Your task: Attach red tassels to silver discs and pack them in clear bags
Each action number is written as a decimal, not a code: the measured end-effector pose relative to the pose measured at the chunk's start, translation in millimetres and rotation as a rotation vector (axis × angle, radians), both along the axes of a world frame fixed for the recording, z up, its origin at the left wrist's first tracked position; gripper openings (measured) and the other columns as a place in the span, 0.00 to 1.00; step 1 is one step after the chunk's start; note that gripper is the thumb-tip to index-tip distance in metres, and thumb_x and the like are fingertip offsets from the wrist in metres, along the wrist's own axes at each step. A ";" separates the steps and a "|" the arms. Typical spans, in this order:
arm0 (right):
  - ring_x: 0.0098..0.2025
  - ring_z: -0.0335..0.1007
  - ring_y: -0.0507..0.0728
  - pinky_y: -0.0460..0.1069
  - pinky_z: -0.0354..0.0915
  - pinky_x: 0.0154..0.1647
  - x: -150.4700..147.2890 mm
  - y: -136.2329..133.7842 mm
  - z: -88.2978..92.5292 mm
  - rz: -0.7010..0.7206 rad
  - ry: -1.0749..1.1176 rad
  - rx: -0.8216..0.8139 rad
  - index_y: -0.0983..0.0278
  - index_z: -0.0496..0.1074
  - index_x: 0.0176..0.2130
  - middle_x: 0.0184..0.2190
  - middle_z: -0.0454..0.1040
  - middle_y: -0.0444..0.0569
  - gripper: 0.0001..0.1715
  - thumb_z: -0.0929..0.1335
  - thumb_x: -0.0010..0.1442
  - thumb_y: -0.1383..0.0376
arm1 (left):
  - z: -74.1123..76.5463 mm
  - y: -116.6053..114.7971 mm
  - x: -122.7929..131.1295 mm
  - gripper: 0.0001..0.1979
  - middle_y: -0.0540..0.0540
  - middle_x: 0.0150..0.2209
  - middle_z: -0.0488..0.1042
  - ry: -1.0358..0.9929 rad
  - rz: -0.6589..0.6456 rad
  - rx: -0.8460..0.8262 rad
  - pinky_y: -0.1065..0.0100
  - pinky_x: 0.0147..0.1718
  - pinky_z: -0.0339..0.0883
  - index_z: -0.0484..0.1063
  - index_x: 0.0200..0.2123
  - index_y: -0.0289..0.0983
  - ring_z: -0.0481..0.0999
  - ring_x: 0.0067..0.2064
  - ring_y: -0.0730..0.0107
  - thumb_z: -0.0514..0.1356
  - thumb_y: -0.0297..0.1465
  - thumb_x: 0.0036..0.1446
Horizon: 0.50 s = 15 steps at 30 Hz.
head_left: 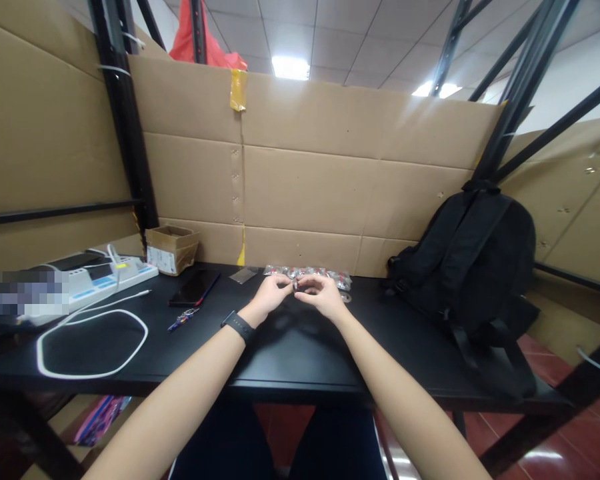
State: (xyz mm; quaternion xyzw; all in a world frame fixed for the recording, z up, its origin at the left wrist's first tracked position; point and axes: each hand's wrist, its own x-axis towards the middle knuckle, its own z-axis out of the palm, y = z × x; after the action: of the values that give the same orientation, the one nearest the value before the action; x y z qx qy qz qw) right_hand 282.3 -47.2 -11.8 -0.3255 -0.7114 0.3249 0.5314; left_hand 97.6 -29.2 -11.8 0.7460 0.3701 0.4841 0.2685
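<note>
Presently I observe the small round piece (295, 285) pinched between the fingertips of the left hand (271, 293) and right hand (324, 295), packets (325, 273) just beyond the grip, and judge it light, stiff, possibly slippery, best held by its rim.

Left wrist (249, 316): we wear a black watch-like band (239, 327).
Forearms (193, 397): ours are bare.
Legs: our dark navy legwear (337, 440), thin white side stripes (381, 443).

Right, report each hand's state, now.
Left hand: closed, holding a small round item.
Right hand: closed, holding the same item.
</note>
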 end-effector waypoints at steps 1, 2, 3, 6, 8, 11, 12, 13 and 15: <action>0.48 0.76 0.60 0.51 0.72 0.43 -0.6 -0.4 -0.5 0.001 -0.002 0.010 0.63 0.77 0.37 0.47 0.78 0.53 0.18 0.78 0.45 0.59 | -1.1 0.7 0.2 0.14 0.44 0.34 0.80 -0.010 0.000 -0.020 0.63 0.46 0.67 0.79 0.28 0.35 0.77 0.41 0.61 0.62 0.40 0.55; 0.48 0.76 0.60 0.51 0.71 0.43 -1.2 -0.7 -1.2 0.001 -0.003 0.019 0.63 0.77 0.37 0.47 0.78 0.53 0.18 0.77 0.46 0.60 | -2.6 1.6 0.3 0.15 0.44 0.33 0.80 -0.022 -0.002 -0.044 0.63 0.45 0.67 0.79 0.27 0.35 0.77 0.41 0.61 0.62 0.41 0.54; 0.48 0.76 0.60 0.51 0.71 0.43 -1.8 -0.9 -2.0 -0.001 -0.004 0.026 0.63 0.76 0.37 0.47 0.79 0.53 0.18 0.77 0.46 0.60 | -4.3 2.7 0.5 0.15 0.44 0.33 0.80 -0.037 -0.005 -0.073 0.64 0.44 0.67 0.79 0.27 0.35 0.77 0.40 0.60 0.62 0.41 0.54; 0.47 0.77 0.60 0.51 0.72 0.43 -3.3 -0.8 -4.1 -0.024 -0.019 0.040 0.63 0.76 0.38 0.46 0.79 0.53 0.19 0.77 0.46 0.60 | -9.0 5.2 0.4 0.16 0.44 0.32 0.80 -0.081 -0.024 -0.175 0.65 0.40 0.67 0.80 0.29 0.34 0.78 0.37 0.61 0.63 0.42 0.54; 0.46 0.77 0.61 0.52 0.73 0.43 -4.1 -0.5 -4.9 -0.051 -0.023 0.029 0.63 0.75 0.39 0.44 0.79 0.53 0.21 0.77 0.45 0.58 | -10.3 6.1 -0.2 0.16 0.44 0.32 0.80 -0.087 -0.045 -0.187 0.65 0.40 0.67 0.81 0.30 0.34 0.77 0.37 0.61 0.63 0.42 0.54; 0.41 0.78 0.60 0.53 0.74 0.42 -5.7 -0.4 -4.9 -0.063 0.030 -0.029 0.63 0.74 0.41 0.41 0.79 0.53 0.25 0.78 0.45 0.56 | -9.0 6.7 -2.0 0.13 0.44 0.34 0.80 -0.055 -0.050 -0.068 0.63 0.44 0.67 0.80 0.30 0.34 0.77 0.39 0.61 0.63 0.38 0.54; 0.40 0.78 0.59 0.53 0.74 0.42 -6.1 -0.5 -4.6 -0.057 0.057 -0.049 0.63 0.73 0.42 0.41 0.79 0.52 0.26 0.78 0.45 0.56 | -8.3 7.0 -2.8 0.11 0.44 0.35 0.80 -0.036 -0.039 -0.015 0.63 0.46 0.66 0.80 0.30 0.35 0.76 0.41 0.61 0.63 0.37 0.54; 0.39 0.79 0.58 0.53 0.74 0.42 -6.6 -0.8 -4.4 -0.050 0.081 -0.066 0.63 0.73 0.41 0.41 0.79 0.52 0.26 0.78 0.45 0.55 | -7.5 7.1 -3.5 0.10 0.43 0.36 0.79 -0.017 -0.025 0.032 0.62 0.48 0.66 0.80 0.30 0.35 0.76 0.43 0.60 0.64 0.36 0.54; 0.39 0.79 0.58 0.53 0.75 0.44 -7.1 -1.4 -3.9 -0.041 0.113 -0.088 0.63 0.73 0.40 0.40 0.79 0.51 0.26 0.79 0.44 0.55 | -6.0 6.6 -4.9 0.08 0.43 0.40 0.78 0.029 0.014 0.099 0.60 0.52 0.64 0.80 0.31 0.37 0.75 0.46 0.60 0.65 0.36 0.54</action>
State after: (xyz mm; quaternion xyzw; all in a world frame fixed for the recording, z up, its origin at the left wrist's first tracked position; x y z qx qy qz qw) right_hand 275.1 -48.6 -15.6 -0.3440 -0.6584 0.3630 0.5625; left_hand 92.7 -22.6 -17.8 0.7627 0.3548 0.4928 0.2227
